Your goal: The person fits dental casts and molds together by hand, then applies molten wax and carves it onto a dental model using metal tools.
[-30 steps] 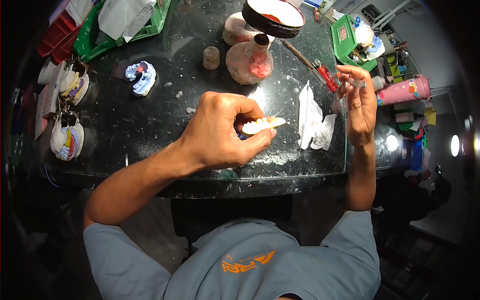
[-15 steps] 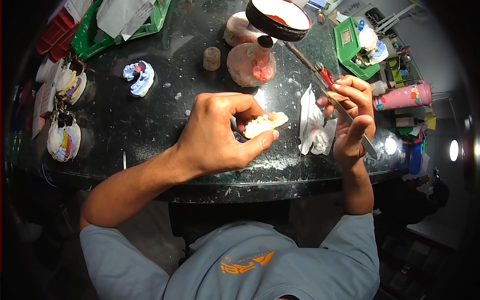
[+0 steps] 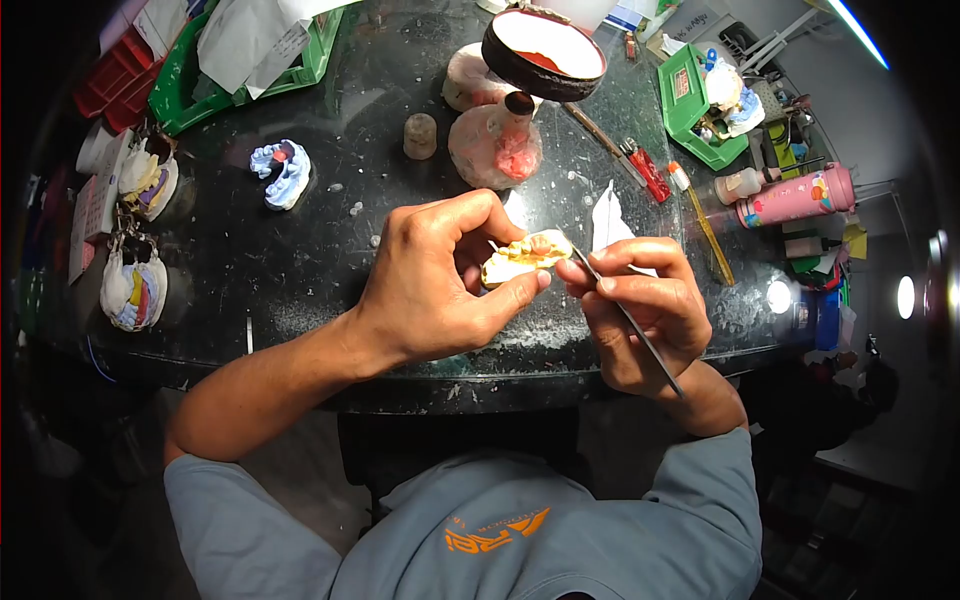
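Observation:
My left hand (image 3: 440,270) pinches a yellowish dental model (image 3: 524,258) between thumb and fingers above the dark bench. To its right, my right hand (image 3: 645,315) grips a thin dark metal tool (image 3: 643,338) like a pen. The tool's upper end is close to the model's right edge; whether they touch I cannot tell. Behind my right hand lies a crumpled white tissue (image 3: 609,218), partly hidden by the fingers.
A round-bodied flask (image 3: 494,145) and a round dish (image 3: 545,52) stand beyond my hands. A blue-white model (image 3: 286,175) lies left, with mounted models (image 3: 134,283) farther left. Right are a red-handled tool (image 3: 650,172), yellow stick (image 3: 708,232) and pink bottle (image 3: 800,195).
My right hand has come left and down to the model with the slim tool, now held in a pen grip. The model has been tilted in my left hand.

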Motion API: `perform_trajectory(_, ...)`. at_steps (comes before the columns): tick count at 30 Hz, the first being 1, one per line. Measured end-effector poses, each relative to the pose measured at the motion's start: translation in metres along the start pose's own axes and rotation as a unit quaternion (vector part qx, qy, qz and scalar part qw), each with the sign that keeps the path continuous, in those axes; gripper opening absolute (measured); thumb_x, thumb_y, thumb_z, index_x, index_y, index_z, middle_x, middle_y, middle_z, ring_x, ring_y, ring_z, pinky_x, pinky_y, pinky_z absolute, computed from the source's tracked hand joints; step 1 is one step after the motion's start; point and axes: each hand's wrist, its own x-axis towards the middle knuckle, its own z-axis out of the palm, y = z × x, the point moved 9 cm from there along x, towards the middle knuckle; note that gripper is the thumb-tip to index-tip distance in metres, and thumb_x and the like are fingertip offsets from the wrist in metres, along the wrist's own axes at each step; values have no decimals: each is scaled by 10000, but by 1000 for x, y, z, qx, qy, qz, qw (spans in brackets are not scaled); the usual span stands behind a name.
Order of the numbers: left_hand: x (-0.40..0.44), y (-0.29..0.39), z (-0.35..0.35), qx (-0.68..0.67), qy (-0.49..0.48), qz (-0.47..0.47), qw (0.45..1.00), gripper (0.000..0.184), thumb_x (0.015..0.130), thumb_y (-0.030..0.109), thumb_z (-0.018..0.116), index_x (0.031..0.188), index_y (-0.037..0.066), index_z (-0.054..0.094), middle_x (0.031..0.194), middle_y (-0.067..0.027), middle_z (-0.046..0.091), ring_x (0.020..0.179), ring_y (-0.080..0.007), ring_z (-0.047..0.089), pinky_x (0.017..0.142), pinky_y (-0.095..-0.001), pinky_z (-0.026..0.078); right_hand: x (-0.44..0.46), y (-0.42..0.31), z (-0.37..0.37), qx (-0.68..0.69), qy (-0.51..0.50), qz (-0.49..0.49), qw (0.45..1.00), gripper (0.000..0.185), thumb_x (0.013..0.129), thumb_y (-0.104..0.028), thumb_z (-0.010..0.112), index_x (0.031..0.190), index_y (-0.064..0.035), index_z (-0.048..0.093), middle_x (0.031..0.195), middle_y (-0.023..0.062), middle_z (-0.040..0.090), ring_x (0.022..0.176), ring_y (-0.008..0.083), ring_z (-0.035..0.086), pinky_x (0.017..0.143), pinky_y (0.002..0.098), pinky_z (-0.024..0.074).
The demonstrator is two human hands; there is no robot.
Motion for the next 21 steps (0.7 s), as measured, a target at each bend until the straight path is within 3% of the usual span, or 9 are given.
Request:
perform_trajectory(2,-3,-5,7,-48,-48,-49,997,202,861,-10,762,1007,-30,624,994,-121,755,908,-121,716,746,-247,584,2,3,0,5,5,5,1000,307,795,119,769,1057,-13,678,1057,170,657,930,224,689,760,296,578)
perform_trajectory(5,-3,-5,10,-122,-45,-52,990,270,880,-48,728,1125,-50,617,1054,-134,741,953,-133,709,815,-265,591,2,7,0,8,-2,3,1000,289,797,99,781,1050,-9,692,1088,177,660,955,224,695,792,304,579)
perform_trajectory(11,-3,-7,17,-180,-84,-66,978,419,909,-5,717,1303,-67,586,1158,-146,699,1009,-148,699,833,-274,584,2,10,-3,2,13,-1,1000,274,804,71,794,1046,-14,697,1093,177,668,961,218,695,826,312,573)
perform_trajectory(17,-6,-6,20,-260,-103,-144,949,295,946,3,661,1225,-58,586,1112,-136,681,966,-173,714,801,-280,588,3,14,-4,21,24,-14,999,279,810,49,803,1062,-12,698,1079,186,687,952,248,718,801,332,590)
perform_trajectory(21,-5,-5,18,-247,-94,-129,956,273,945,4,662,1190,-58,560,1090,-144,670,960,-194,724,780,-286,590,4,8,-9,-17,5,-1,1000,266,835,24,795,1082,-6,699,1065,201,715,958,257,729,809,337,601)
